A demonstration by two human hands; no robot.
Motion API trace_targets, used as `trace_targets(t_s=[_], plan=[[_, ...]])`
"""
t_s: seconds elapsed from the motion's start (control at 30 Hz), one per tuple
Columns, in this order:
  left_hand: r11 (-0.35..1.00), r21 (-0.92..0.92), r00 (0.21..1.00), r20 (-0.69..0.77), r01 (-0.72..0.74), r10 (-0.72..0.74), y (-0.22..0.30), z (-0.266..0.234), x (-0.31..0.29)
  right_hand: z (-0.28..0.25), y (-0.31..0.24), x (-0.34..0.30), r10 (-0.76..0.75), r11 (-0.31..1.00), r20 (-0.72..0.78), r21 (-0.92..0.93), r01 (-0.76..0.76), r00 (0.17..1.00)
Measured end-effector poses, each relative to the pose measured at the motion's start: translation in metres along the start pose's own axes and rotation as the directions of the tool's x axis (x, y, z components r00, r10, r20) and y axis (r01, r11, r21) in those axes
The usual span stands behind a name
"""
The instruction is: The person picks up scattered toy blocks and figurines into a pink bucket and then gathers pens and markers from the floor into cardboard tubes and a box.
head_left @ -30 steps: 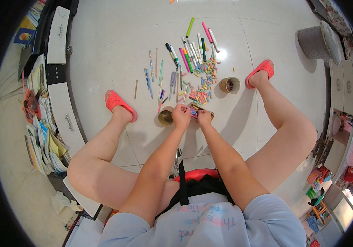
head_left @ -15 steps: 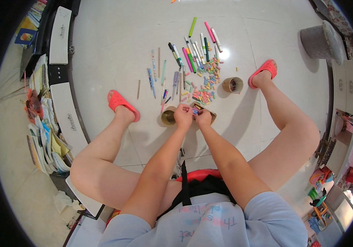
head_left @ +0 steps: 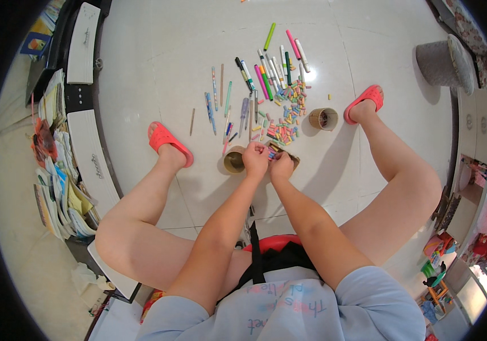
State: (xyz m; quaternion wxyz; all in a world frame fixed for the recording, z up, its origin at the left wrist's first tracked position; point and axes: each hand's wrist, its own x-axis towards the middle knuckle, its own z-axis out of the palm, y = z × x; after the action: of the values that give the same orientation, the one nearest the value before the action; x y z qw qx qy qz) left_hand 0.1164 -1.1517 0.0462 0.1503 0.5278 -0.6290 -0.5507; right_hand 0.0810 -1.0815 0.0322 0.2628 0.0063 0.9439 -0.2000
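My left hand [head_left: 256, 157] and my right hand [head_left: 281, 165] work close together, fingers closed around a few short coloured chalk pieces [head_left: 271, 153] between them. Which piece sits in which hand is partly hidden. Beneath and beyond my right hand is an open brown box [head_left: 294, 159], largely covered by it. Just left of my left hand stands an open round container [head_left: 233, 161], dark inside. Ahead of both hands, pastel chalk pieces [head_left: 282, 134] lie in a loose pile on the floor.
Markers [head_left: 272, 73] lie beyond the chalk, with pens [head_left: 209, 113] and a screwdriver [head_left: 244, 111] to the left. A cup [head_left: 323, 119] with dark contents stands right of the pile. My feet in red slippers [head_left: 169, 144] flank the area. A grey stool [head_left: 441, 61] stands far right.
Both hands stay together over the box, with only slight finger movement. The whole view has shifted a little; the floor items look unchanged.
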Motion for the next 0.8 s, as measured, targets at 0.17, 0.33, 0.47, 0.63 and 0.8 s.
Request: trace_targets(t_s=[0.17,0.33,0.47,0.63,0.8], plan=[[1.0,-0.021,1.0,-0.025,-0.018,0.018,0.005,0.001,-0.003,0.013,0.006,0.001,-0.122,0.984,-0.023,0.126,0.124,0.992],[1.0,-0.005,1.0,-0.008,-0.006,0.006,0.008,0.002,-0.004,0.017,0.019,0.009,-0.169,0.958,0.002,0.236,0.164,0.986],[0.998,0.042,0.999,-0.004,-0.047,0.048,0.008,0.004,-0.005,0.005,0.02,0.01,-0.163,0.913,-0.127,0.355,0.198,0.978],[0.997,0.069,0.998,0.046,0.04,-0.043,0.004,0.011,-0.013,-0.02,0.015,0.013,-0.034,0.258,0.545,0.814,-0.52,0.838],[0.988,0.018,0.985,0.086,0.151,-0.152,-0.019,0.018,-0.017,-0.024,0.027,0.017,-0.114,0.187,0.681,0.73,-0.657,0.724]])
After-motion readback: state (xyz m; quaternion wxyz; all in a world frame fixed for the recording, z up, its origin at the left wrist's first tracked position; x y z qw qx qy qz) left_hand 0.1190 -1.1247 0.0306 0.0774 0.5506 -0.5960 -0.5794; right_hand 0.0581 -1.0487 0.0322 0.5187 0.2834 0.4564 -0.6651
